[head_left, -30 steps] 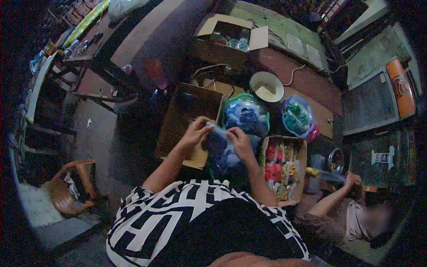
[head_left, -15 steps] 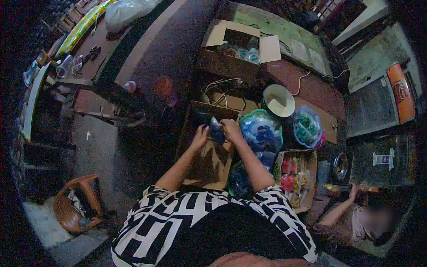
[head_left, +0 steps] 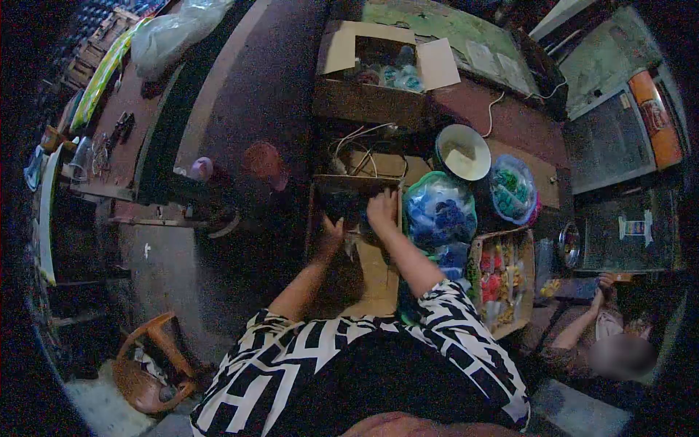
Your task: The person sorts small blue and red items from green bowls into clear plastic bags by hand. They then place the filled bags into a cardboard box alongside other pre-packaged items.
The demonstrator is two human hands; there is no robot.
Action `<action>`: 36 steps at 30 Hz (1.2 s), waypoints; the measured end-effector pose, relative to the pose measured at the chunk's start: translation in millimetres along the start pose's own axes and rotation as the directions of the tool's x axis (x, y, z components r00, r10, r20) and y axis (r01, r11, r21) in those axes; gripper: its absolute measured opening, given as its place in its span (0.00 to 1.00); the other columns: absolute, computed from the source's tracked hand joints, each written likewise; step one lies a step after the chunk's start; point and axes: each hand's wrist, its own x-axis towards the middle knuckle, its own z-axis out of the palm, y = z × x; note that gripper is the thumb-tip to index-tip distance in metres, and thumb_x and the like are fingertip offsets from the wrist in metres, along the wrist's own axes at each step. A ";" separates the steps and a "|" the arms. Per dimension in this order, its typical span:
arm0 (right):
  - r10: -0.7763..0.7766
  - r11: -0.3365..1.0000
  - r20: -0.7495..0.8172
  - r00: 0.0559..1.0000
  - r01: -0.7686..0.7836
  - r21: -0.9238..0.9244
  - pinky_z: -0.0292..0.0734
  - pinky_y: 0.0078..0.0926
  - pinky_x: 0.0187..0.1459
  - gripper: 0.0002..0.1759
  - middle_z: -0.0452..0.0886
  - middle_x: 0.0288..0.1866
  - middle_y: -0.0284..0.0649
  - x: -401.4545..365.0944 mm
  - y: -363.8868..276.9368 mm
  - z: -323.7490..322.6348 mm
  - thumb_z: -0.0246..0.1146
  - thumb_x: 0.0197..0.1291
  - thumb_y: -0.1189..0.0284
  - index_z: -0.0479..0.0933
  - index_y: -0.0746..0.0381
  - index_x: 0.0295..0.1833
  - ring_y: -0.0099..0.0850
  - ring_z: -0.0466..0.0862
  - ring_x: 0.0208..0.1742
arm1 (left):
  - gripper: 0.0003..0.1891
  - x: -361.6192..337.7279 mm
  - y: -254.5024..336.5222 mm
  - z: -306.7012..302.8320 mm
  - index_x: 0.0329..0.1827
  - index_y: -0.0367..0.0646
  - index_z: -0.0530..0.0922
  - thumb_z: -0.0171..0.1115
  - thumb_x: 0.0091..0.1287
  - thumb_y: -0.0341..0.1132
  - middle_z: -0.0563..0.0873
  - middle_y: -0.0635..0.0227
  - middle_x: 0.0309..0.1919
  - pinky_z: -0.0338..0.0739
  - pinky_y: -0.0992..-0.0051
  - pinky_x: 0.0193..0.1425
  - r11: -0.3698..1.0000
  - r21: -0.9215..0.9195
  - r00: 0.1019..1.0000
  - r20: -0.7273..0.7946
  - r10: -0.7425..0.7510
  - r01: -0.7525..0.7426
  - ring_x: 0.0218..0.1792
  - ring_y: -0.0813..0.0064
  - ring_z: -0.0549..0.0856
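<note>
Both my hands are inside an open cardboard box, whose far part is in deep shadow. My left hand is near the left side, thumb and fingers apart, with nothing visible in it. My right hand is at the box's far right, fingers bent down; shadow hides their tips and anything in them. The dark plastic packet seen earlier cannot be made out now. Right of the box stands a green-rimmed basin of clear packets with blue contents.
A white bucket, a blue basin of green packets and a carton of red and yellow pieces stand to the right. Behind is an open carton. Another person's hand shows at far right; an orange chair is left.
Half a second ago I held a dark bluish plastic packet between both hands above the box. Now my hands are lower and apart inside it. The view has shifted slightly.
</note>
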 end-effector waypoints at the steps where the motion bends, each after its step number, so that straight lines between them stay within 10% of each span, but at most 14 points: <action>1: 0.002 0.998 -0.150 0.989 -0.013 -0.068 0.66 0.33 0.45 0.11 0.78 0.35 0.45 -3.7 -1.5 4.0 0.51 0.51 0.69 0.77 0.61 0.24 0.39 0.77 0.33 | 0.43 5.3 -5.8 2.0 0.66 0.30 0.42 0.54 0.60 0.50 0.50 0.45 0.65 0.46 0.65 0.68 1.000 0.000 1.000 0.005 0.000 0.000 0.67 0.53 0.50; 5: 0.065 0.998 -0.067 0.996 -0.066 0.001 0.67 0.35 0.45 0.12 0.76 0.37 0.48 -5.5 -2.1 7.4 0.49 0.53 0.69 0.76 0.63 0.28 0.40 0.75 0.39 | 0.44 31.7 -45.1 22.0 0.64 0.29 0.50 0.61 0.55 0.49 0.57 0.45 0.63 0.51 0.64 0.66 0.984 -0.156 0.996 0.046 -0.076 0.082 0.64 0.53 0.57; 7: 0.294 0.854 0.390 0.873 -0.423 0.303 0.66 0.41 0.47 0.12 0.74 0.36 0.48 9.4 -3.8 -28.3 0.49 0.55 0.69 0.74 0.67 0.36 0.43 0.73 0.43 | 0.44 33.4 -33.8 19.7 0.63 0.29 0.52 0.63 0.53 0.50 0.60 0.46 0.61 0.54 0.64 0.65 0.981 -0.191 0.999 0.033 -0.038 0.043 0.62 0.54 0.61; 10: 0.182 0.912 0.320 0.930 -0.281 0.300 0.66 0.44 0.48 0.13 0.73 0.38 0.50 12.3 -3.8 -7.5 0.50 0.56 0.70 0.70 0.68 0.41 0.45 0.72 0.45 | 0.43 40.5 -17.1 17.5 0.62 0.31 0.56 0.67 0.49 0.46 0.66 0.51 0.58 0.61 0.65 0.61 0.992 -0.068 0.994 0.019 -0.106 0.107 0.58 0.59 0.66; 12: 0.163 0.906 0.157 0.974 -0.211 0.367 0.66 0.44 0.47 0.13 0.73 0.39 0.51 11.8 -12.4 -23.3 0.51 0.56 0.69 0.71 0.68 0.41 0.46 0.72 0.44 | 0.42 66.4 -52.9 42.1 0.62 0.32 0.56 0.69 0.49 0.40 0.71 0.53 0.53 0.67 0.66 0.55 0.934 -0.084 0.902 -0.300 0.309 -0.348 0.52 0.62 0.71; 13: 0.143 0.899 -0.010 0.990 -0.125 0.420 0.66 0.43 0.47 0.13 0.73 0.40 0.51 11.4 -17.5 -32.3 0.52 0.56 0.69 0.71 0.68 0.41 0.47 0.72 0.44 | 0.42 74.9 -63.1 41.1 0.62 0.32 0.56 0.69 0.49 0.40 0.71 0.53 0.53 0.67 0.66 0.55 0.933 -0.083 0.903 -0.295 0.311 -0.349 0.52 0.62 0.71; 16: 0.170 0.791 -0.160 0.972 -0.038 0.611 0.66 0.43 0.46 0.14 0.73 0.42 0.51 9.4 -25.5 -10.8 0.54 0.55 0.66 0.72 0.65 0.41 0.49 0.71 0.46 | 0.41 78.2 -62.4 26.8 0.62 0.33 0.55 0.70 0.48 0.37 0.72 0.54 0.52 0.70 0.67 0.52 0.839 -0.544 0.992 0.089 0.089 -0.026 0.51 0.64 0.71; 18: 0.097 0.751 -0.005 0.995 -0.070 0.656 0.66 0.43 0.46 0.14 0.74 0.42 0.50 9.2 -21.3 -12.0 0.55 0.55 0.65 0.73 0.65 0.41 0.49 0.72 0.46 | 0.41 67.8 -53.7 22.5 0.63 0.35 0.55 0.69 0.49 0.37 0.74 0.55 0.49 0.72 0.67 0.49 0.788 -0.572 0.955 0.028 0.294 -0.226 0.49 0.64 0.73; 21: -0.021 0.659 0.188 0.982 -0.128 0.741 0.68 0.42 0.45 0.14 0.76 0.40 0.49 12.0 -15.5 -10.9 0.55 0.55 0.64 0.75 0.64 0.40 0.48 0.73 0.45 | 0.37 64.8 -73.6 32.1 0.61 0.36 0.58 0.68 0.51 0.38 0.75 0.56 0.47 0.71 0.66 0.50 0.802 -0.592 0.984 0.173 0.029 0.081 0.47 0.62 0.74; 25: -0.133 0.554 0.292 0.947 -0.173 0.814 0.70 0.42 0.41 0.14 0.77 0.36 0.49 7.5 -13.0 20.0 0.54 0.55 0.64 0.75 0.63 0.40 0.47 0.76 0.42 | 0.30 -12.3 54.1 -34.6 0.56 0.35 0.64 0.66 0.53 0.39 0.77 0.56 0.45 0.70 0.68 0.50 0.962 -0.256 0.988 0.092 0.124 -0.097 0.45 0.60 0.76; 32: -0.080 0.699 0.342 0.936 -0.191 0.689 0.69 0.42 0.44 0.13 0.76 0.44 0.49 -5.7 -23.3 13.4 0.54 0.56 0.67 0.74 0.63 0.43 0.49 0.73 0.48 | 0.26 -4.3 40.6 -31.2 0.51 0.34 0.69 0.64 0.55 0.42 0.77 0.56 0.45 0.70 0.69 0.50 0.948 -0.249 0.972 0.076 0.221 -0.196 0.45 0.60 0.77; 34: 0.159 0.743 0.049 0.986 -0.152 0.652 0.66 0.42 0.48 0.16 0.69 0.52 0.49 -18.8 -28.4 3.8 0.55 0.54 0.69 0.69 0.64 0.48 0.51 0.67 0.54 | 0.26 13.6 11.0 -16.1 0.52 0.34 0.68 0.62 0.56 0.43 0.77 0.55 0.45 0.70 0.68 0.50 0.947 -0.294 0.990 0.015 0.141 -0.131 0.44 0.59 0.77; 36: 0.239 0.697 0.087 0.967 -0.234 0.678 0.65 0.42 0.50 0.19 0.65 0.54 0.50 -29.3 -26.4 -24.0 0.56 0.54 0.70 0.66 0.64 0.51 0.51 0.65 0.55 | 0.27 25.3 -0.7 -8.6 0.53 0.35 0.67 0.61 0.57 0.44 0.76 0.54 0.46 0.70 0.68 0.50 0.970 -0.219 0.994 0.020 0.112 -0.105 0.45 0.58 0.77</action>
